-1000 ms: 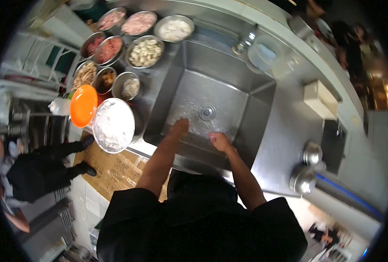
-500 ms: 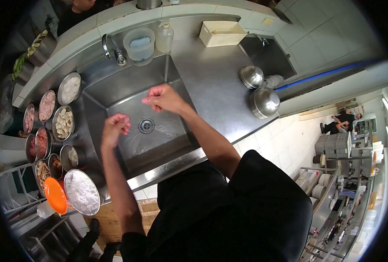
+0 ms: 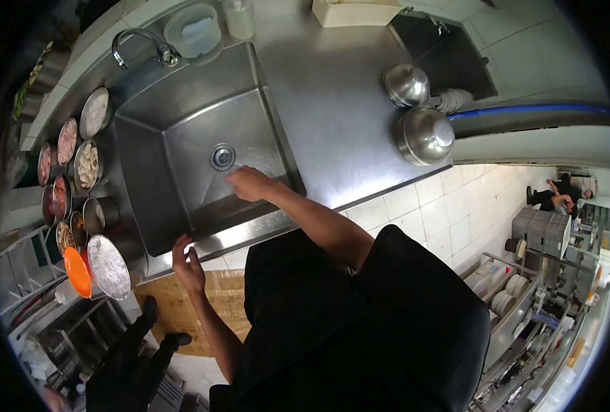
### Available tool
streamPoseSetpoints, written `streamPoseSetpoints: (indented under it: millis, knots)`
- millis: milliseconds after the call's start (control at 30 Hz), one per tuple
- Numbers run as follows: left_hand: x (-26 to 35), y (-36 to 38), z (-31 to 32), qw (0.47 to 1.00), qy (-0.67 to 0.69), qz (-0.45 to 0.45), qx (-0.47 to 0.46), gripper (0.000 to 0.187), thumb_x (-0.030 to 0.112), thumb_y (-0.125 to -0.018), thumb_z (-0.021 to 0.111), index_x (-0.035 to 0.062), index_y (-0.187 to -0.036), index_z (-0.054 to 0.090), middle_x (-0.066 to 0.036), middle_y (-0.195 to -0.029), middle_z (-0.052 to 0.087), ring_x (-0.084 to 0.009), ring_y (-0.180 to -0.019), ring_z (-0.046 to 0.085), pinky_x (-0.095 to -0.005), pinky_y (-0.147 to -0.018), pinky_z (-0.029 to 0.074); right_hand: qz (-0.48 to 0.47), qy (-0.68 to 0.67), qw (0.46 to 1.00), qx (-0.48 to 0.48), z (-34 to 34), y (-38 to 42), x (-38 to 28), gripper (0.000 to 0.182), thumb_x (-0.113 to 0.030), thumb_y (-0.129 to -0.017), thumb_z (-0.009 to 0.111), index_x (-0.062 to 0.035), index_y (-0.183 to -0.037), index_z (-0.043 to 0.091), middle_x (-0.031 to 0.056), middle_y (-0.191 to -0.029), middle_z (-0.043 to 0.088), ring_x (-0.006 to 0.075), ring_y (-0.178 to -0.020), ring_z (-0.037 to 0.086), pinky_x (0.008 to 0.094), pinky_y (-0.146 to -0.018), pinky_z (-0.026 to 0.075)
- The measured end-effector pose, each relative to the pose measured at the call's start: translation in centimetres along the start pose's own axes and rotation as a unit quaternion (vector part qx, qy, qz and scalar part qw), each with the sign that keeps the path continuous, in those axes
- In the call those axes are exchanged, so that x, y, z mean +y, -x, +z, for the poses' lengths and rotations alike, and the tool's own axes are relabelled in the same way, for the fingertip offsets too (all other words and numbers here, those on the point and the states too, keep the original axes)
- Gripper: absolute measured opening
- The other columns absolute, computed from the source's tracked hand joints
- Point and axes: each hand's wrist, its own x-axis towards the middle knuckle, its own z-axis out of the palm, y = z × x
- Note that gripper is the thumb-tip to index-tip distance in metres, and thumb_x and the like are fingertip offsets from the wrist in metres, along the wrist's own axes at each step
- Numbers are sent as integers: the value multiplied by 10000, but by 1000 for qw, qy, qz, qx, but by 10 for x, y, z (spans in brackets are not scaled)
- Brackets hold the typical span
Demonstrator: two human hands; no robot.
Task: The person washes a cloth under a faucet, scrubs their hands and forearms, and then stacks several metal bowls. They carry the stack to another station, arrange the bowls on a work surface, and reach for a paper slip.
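My right hand [image 3: 253,184] is over the metal sink [image 3: 150,185], just in front of the round drain [image 3: 222,156]. Its fingers are bent together, and nothing shows in them. Wet streaks run across the sink floor near the drain. Down at the sink's front left edge is my left hand [image 3: 189,266], empty, with its thumb apart from the fingers. The curved faucet [image 3: 140,33] stands behind the basin. Beside it, a clear plastic tub [image 3: 202,48] holds something light blue.
Left of the sink stand several metal bowls of food, a large bowl of white powder [image 3: 109,268] and an orange bowl [image 3: 78,272]. Upturned metal bowls [image 3: 425,136] sit at the counter's right end. Another person's legs [image 3: 130,350] are at lower left, near flattened cardboard [image 3: 216,302].
My left hand has drawn back from above the sink to its front edge, its fingers loosening. My right hand has come down and nearer to me. The camera view has tilted downward.
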Motion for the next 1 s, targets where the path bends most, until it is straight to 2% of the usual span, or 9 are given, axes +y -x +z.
streamPoseSetpoints:
  millis: [300, 500, 633, 700, 733, 833, 900, 967, 1000]
  knots:
    - [-79, 146, -17, 980, 89, -154, 94, 98, -17, -797, 393, 21, -756, 474, -70, -724, 549, -134, -639, 508, -255, -565, 420, -165, -131, 969, 128, -103, -32, -105, 181, -127, -790, 558, -34, -927, 630, 164, -848, 644, 296, -785, 631, 356, -716, 495]
    - [-213, 341, 24, 707, 486, -500, 121, 95, 82, -819, 459, 154, -762, 486, 13, -616, 462, -102, -528, 481, -226, -393, 360, -43, -197, 975, 94, -74, -55, -82, 191, -172, -794, 573, -49, -925, 634, 147, -801, 639, 277, -778, 629, 372, -686, 494]
    - [-249, 472, 83, 716, 320, -620, 22, 106, 178, -857, 463, 127, -867, 556, 19, -577, 446, -91, -454, 442, -226, -353, 331, 17, 152, 986, -66, 35, -41, 28, 335, -70, -811, 446, -44, -1137, 520, 188, -1150, 530, 341, -1089, 496, 425, -936, 395]
    - [-261, 439, 146, 466, 126, -835, 263, 190, 199, -881, 407, 118, -923, 574, 16, -566, 468, -77, -418, 410, -225, -341, 296, 57, 164, 983, -56, 25, -8, -13, 379, -85, -763, 498, -15, -1135, 509, 211, -1107, 544, 344, -1080, 495, 405, -911, 402]
    - [-237, 491, 109, 721, 366, -588, 23, 251, 189, -881, 354, 113, -948, 583, 12, -585, 508, -102, -424, 431, -226, -355, 321, 85, 189, 975, -85, 22, -1, -30, 256, -120, -768, 495, -10, -983, 581, 225, -998, 582, 369, -976, 542, 430, -840, 432]
    - [-167, 458, 64, 773, 377, -499, 108, 280, 208, -883, 345, 97, -916, 600, 9, -577, 507, -134, -432, 440, -230, -386, 351, -10, 297, 944, -141, 21, 8, -106, 208, -152, -765, 486, 14, -779, 610, 222, -850, 597, 396, -818, 560, 476, -714, 437]
    - [-210, 472, 80, 673, 414, -601, 117, 284, 209, -872, 369, 77, -840, 619, -20, -601, 544, -167, -428, 473, -271, -386, 392, -106, 258, 938, -206, 38, 6, -167, 204, -143, -771, 489, 27, -739, 596, 196, -706, 604, 340, -674, 592, 412, -628, 461]
    - [-258, 487, 71, 919, 134, -363, 72, 314, 223, -867, 365, 65, -768, 618, -52, -608, 564, -168, -446, 513, -306, -397, 423, -20, 168, 934, -315, 82, -7, -200, 177, -105, -775, 494, 24, -736, 609, 122, -581, 587, 202, -553, 604, 334, -536, 472]
    - [-271, 475, 59, 789, 286, -534, 104, 315, 214, -854, 365, 52, -743, 612, -73, -601, 572, -180, -475, 549, -334, -415, 451, -37, 164, 914, -369, 111, -11, -208, 174, -100, -780, 496, 22, -736, 612, 95, -552, 578, 161, -528, 597, 310, -505, 470]
